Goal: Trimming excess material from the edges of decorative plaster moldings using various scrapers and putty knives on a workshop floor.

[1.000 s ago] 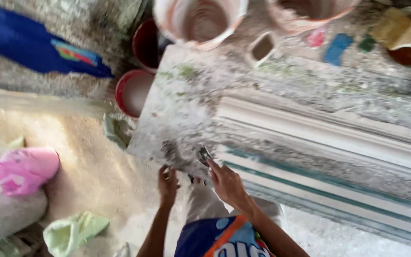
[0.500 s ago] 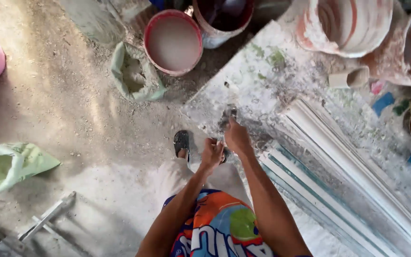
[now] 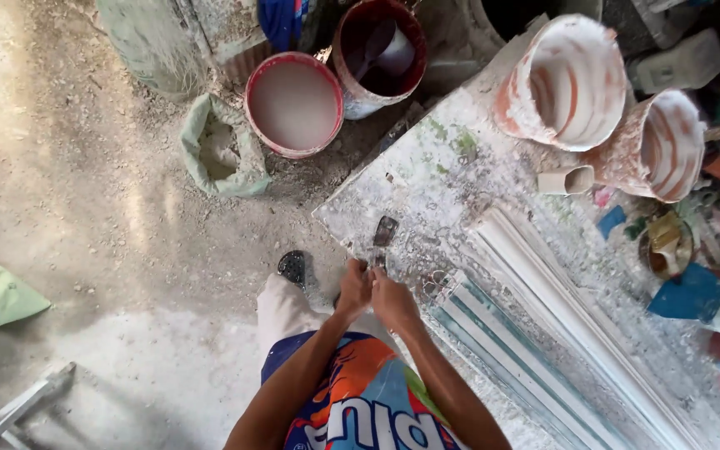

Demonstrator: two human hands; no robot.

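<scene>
- The person's left hand and right hand sit close together at the near edge of a plaster-spattered worktable, both closed around the handle of a small scraper
- The fingers of both hands look curled tight on the handle; the exact wrap of each finger is too small to make out
- The scraper points away from the body, its dark flat blade resting on or just above the table surface near the table's corner
- The tool looks light and rigid: a thin metal blade on a short handle, likely stiff enough to pry at dried crust, though its edge could flex or skid on the chalky film
- The handle end is the sensible place to grip, as both hands do; dust on it could make it slippery
- Just right of the hands lies a long white moulding with ridged profile, running diagonally across the table; it looks brittle and would need support along its length
- Two plaster-coated buckets lie tipped on the far side of the table
- On the floor beyond stand a red-rimmed basin of pale liquid, a dark red bucket and an open grey-green sack
- One sandalled foot shows beside the table corner
</scene>
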